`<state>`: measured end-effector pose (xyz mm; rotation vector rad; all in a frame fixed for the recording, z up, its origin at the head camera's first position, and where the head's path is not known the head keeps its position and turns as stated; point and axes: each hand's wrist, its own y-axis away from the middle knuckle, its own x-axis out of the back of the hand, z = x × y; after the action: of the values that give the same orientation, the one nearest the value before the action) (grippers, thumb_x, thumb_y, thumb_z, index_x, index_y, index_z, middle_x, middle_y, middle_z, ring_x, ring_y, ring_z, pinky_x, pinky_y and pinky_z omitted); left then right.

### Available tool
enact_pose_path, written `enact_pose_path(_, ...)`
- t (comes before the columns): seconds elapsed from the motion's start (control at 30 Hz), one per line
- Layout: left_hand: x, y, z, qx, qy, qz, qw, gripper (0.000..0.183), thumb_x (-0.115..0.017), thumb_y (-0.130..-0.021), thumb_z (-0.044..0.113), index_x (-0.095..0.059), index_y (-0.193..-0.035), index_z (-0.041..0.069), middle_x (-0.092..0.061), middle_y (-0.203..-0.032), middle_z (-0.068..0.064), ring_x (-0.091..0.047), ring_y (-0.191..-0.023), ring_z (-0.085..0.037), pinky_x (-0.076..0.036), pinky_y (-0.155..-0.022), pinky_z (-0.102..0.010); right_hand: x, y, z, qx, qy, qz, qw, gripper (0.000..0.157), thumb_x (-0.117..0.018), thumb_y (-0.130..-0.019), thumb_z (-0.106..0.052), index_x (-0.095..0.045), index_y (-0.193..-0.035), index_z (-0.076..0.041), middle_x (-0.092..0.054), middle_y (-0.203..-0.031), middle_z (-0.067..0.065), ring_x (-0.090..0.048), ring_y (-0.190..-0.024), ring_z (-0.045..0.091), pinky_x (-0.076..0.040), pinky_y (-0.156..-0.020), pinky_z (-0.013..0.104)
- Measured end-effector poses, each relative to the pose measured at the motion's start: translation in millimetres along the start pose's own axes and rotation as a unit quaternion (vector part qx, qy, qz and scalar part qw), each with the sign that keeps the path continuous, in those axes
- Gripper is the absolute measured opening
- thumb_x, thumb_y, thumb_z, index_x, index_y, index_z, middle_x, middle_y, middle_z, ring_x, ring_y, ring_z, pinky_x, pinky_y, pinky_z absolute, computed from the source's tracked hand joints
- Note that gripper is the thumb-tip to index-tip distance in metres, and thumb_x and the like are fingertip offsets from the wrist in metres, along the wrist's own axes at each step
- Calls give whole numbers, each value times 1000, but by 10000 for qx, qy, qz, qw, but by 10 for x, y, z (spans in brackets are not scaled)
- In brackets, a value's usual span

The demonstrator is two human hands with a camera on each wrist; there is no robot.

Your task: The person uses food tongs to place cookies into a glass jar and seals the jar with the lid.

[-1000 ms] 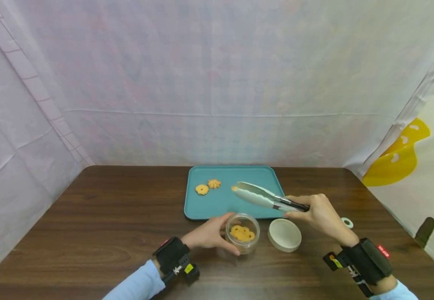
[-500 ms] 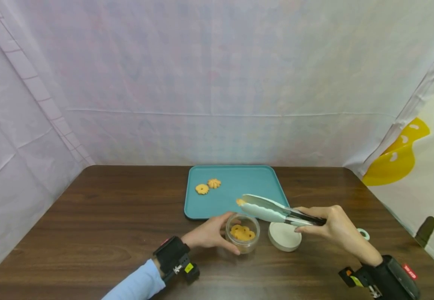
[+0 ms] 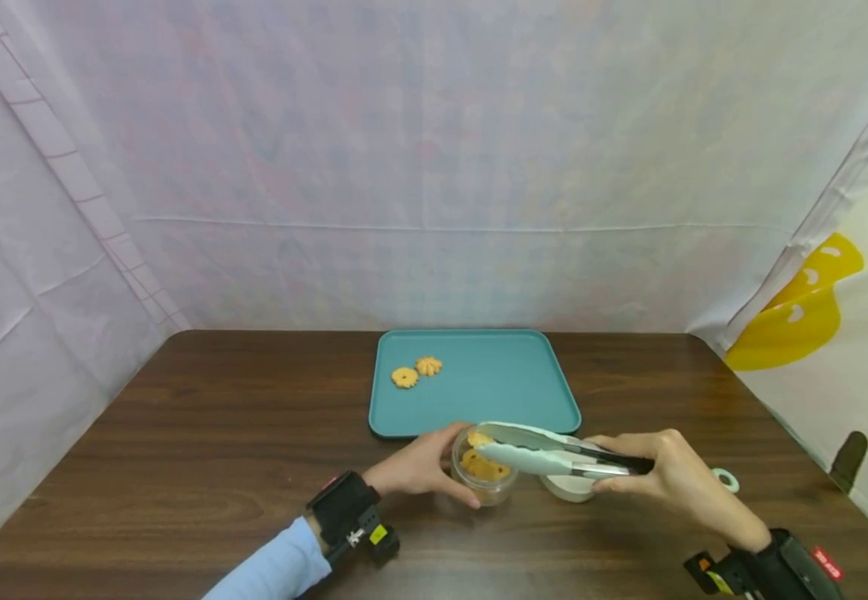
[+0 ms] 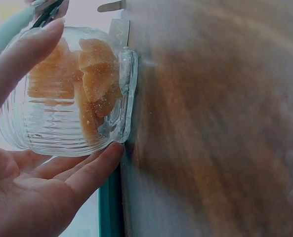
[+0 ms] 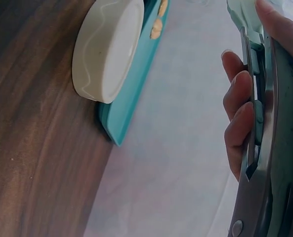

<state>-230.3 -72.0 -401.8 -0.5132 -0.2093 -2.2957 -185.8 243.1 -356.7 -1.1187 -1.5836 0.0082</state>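
Note:
My left hand (image 3: 428,468) curls around a clear glass jar (image 4: 52,123) that stands on the table, several yellow cookies (image 4: 99,74) inside it. With my right hand (image 3: 659,471) I grip pale green-tipped tongs (image 3: 531,458) by their metal arms. The tongs' tips are over the jar's open mouth, with a cookie (image 3: 479,437) between them at the rim. In the right wrist view, fingers (image 5: 240,123) press the tongs' arms close together. Two flower-shaped cookies, one ring-like (image 3: 405,377) and one ridged (image 3: 429,366), lie on the blue tray (image 3: 494,375).
A round white lid (image 3: 571,490) lies right of the jar, partly hidden under the tongs and right hand. The tray is behind the jar on the brown wooden table (image 3: 254,433). A pale cloth (image 3: 434,167) hangs beyond the table's far edge.
My right hand has moved right and toward me, bringing the tongs and their cookie from above the tray down to the jar's mouth. The left hand and jar stay still.

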Motion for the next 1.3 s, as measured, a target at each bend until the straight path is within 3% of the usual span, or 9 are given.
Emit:
enact_pose_path(0.53,3,11,1,-147,29,-25,9999,76,-77,-68,13,-36,-132,15,-49,-121,0,-47,-113,-15,-45,-88,-20,-47,57,34,-179,288,-79,9994,46,-79,-60,-26,-68,-102,-9,-69,-88,5,-62,-77,6,-48,-63,10)
enact_pose_path(0.97,-16,10,-11,-179,71,4,9998,77,-78,-67,12,-36,-132,15,-49,-122,-1,-47,-114,-16,-43,-90,-20,-68,78,15,-354,437,-113,9984,49,-79,-59,-31,-68,-102,-9,-69,-89,5,-62,-79,8,-53,-62,21)
enact_pose_path(1.3,-20,9,-18,-214,-18,38,9998,77,-78,-67,13,-37,-132,15,-50,-122,-1,-47,-114,-16,-43,-89,-20,-76,94,25,-256,509,-153,9983,53,-80,-58,-33,-67,-101,-5,-69,-89,7,-62,-78,6,-51,-61,16)
